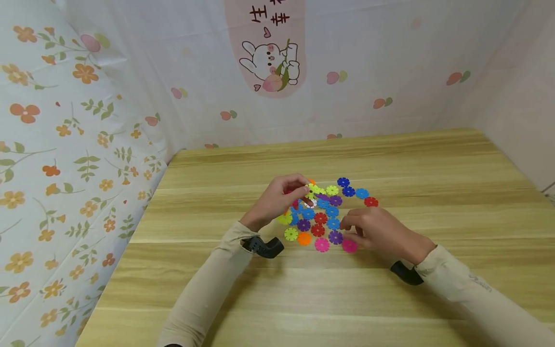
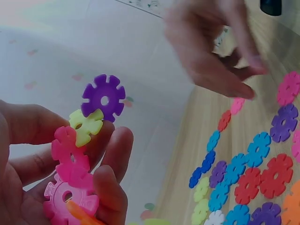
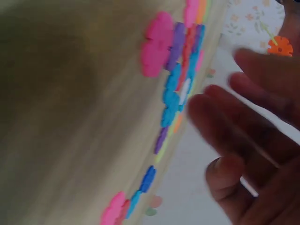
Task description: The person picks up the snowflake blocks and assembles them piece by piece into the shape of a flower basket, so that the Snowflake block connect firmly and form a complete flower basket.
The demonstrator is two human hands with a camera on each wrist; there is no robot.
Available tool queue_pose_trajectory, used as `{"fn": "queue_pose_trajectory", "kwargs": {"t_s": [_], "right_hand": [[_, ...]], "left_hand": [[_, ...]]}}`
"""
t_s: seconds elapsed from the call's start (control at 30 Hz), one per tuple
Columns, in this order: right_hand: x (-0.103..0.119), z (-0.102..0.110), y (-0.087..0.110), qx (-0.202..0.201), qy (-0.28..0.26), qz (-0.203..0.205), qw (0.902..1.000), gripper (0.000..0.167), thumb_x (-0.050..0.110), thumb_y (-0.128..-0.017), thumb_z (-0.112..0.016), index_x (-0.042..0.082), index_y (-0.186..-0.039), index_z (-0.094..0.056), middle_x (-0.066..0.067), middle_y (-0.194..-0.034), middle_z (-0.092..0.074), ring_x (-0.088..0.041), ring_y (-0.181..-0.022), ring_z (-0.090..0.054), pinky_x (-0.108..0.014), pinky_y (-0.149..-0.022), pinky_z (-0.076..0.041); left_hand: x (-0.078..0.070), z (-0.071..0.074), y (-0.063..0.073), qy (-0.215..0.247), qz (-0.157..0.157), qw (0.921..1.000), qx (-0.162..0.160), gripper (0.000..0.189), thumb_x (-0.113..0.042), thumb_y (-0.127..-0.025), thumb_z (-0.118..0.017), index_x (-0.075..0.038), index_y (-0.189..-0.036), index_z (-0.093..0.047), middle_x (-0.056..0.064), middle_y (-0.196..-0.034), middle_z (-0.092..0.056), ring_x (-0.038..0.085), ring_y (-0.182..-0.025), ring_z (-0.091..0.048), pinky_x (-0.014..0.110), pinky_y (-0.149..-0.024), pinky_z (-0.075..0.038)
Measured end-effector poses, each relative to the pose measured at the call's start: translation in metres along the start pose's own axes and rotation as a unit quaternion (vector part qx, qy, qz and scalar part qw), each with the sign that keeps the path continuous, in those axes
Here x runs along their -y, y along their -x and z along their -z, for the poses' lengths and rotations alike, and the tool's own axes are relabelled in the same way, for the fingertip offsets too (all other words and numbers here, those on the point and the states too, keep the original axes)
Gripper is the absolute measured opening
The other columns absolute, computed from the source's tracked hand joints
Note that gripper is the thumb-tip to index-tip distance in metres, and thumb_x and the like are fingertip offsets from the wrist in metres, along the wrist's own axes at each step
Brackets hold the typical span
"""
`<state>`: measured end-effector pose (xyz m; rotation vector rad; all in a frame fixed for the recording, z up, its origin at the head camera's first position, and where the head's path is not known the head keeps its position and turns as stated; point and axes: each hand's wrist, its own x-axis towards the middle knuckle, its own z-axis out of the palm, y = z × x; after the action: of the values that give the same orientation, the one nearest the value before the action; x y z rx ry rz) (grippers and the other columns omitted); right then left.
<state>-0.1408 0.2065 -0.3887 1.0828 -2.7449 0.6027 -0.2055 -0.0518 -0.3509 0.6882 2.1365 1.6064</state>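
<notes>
My left hand (image 1: 282, 198) grips a small chain of joined plastic snowflake discs. In the left wrist view the chain shows a purple disc (image 2: 104, 96) at the top, a yellow disc (image 2: 89, 130) under it, then pink discs (image 2: 70, 159) lower down. An orange disc (image 2: 79, 213) sticks out at the bottom, partly cut off by the frame. Over the right side of the loose discs hovers my right hand (image 1: 381, 230), fingers loosely bent and nothing between them. A pink disc (image 1: 349, 246) lies beneath its fingertips, partly covered in the head view.
Loose discs in several colours spread over the wooden table (image 1: 286, 299), among them a red disc (image 1: 320, 218), a purple disc (image 1: 336, 236) and a dark blue disc (image 1: 343, 182). A patterned curtain (image 1: 195, 72) hangs behind the table; a floral one (image 1: 65, 193) hangs on the left.
</notes>
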Motion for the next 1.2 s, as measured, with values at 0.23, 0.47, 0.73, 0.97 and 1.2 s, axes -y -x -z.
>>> {"fn": "queue_pose_trajectory", "kwargs": {"t_s": [0.23, 0.47, 0.73, 0.97, 1.2], "right_hand": [[-0.001, -0.005, 0.009, 0.102, -0.003, -0.047, 0.9937, 0.030, 0.028, -0.079, -0.086, 0.013, -0.103, -0.076, 0.004, -0.091, -0.070, 0.002, -0.064, -0.043, -0.016, -0.055, -0.041], [-0.001, -0.009, 0.007, 0.114, -0.010, -0.056, 0.9918, 0.029, 0.017, -0.079, -0.086, 0.012, -0.105, -0.074, 0.003, -0.090, -0.068, -0.001, -0.069, -0.049, -0.016, -0.059, -0.046], [-0.008, -0.006, 0.005, 0.115, -0.096, -0.078, 0.9856, 0.020, 0.004, -0.079, -0.083, 0.014, -0.094, -0.075, 0.005, -0.089, -0.064, -0.004, -0.077, -0.054, -0.018, -0.065, -0.051], [-0.015, 0.000, 0.007, 0.092, -0.108, -0.069, 0.9874, 0.018, 0.004, -0.084, -0.078, 0.020, -0.084, -0.072, 0.011, -0.081, -0.064, -0.002, -0.074, -0.052, -0.019, -0.063, -0.050], [-0.011, 0.009, 0.005, -0.006, -0.117, -0.082, 0.9897, 0.019, 0.001, -0.084, -0.077, 0.018, -0.089, -0.072, 0.010, -0.083, -0.069, 0.000, -0.069, -0.054, -0.019, -0.058, -0.049]], "left_hand": [[0.001, -0.002, -0.005, 0.045, 0.016, 0.9988, -0.001, 0.020, -0.014, -0.105, -0.051, -0.001, -0.117, -0.059, 0.024, -0.115, -0.067, 0.048, -0.106, -0.068, 0.043, -0.093, -0.059], [0.002, -0.002, -0.006, 0.041, 0.019, 0.9990, -0.004, 0.020, -0.014, -0.104, -0.053, -0.002, -0.118, -0.060, 0.017, -0.112, -0.067, 0.044, -0.105, -0.070, 0.044, -0.090, -0.059], [0.001, -0.004, -0.003, 0.027, 0.008, 0.9996, -0.009, 0.019, -0.016, -0.102, -0.057, -0.004, -0.116, -0.064, 0.008, -0.090, -0.061, 0.028, -0.077, -0.057, 0.030, -0.072, -0.052], [0.001, -0.007, -0.001, -0.024, -0.007, 0.9996, 0.009, 0.025, -0.026, -0.096, -0.068, -0.014, -0.118, -0.072, 0.004, -0.098, -0.069, 0.032, -0.084, -0.058, 0.033, -0.073, -0.051], [0.004, -0.008, -0.001, -0.030, -0.058, 0.9977, 0.014, 0.026, -0.015, -0.091, -0.074, -0.013, -0.117, -0.073, 0.003, -0.105, -0.072, 0.014, -0.079, -0.057, 0.024, -0.065, -0.047]]}}
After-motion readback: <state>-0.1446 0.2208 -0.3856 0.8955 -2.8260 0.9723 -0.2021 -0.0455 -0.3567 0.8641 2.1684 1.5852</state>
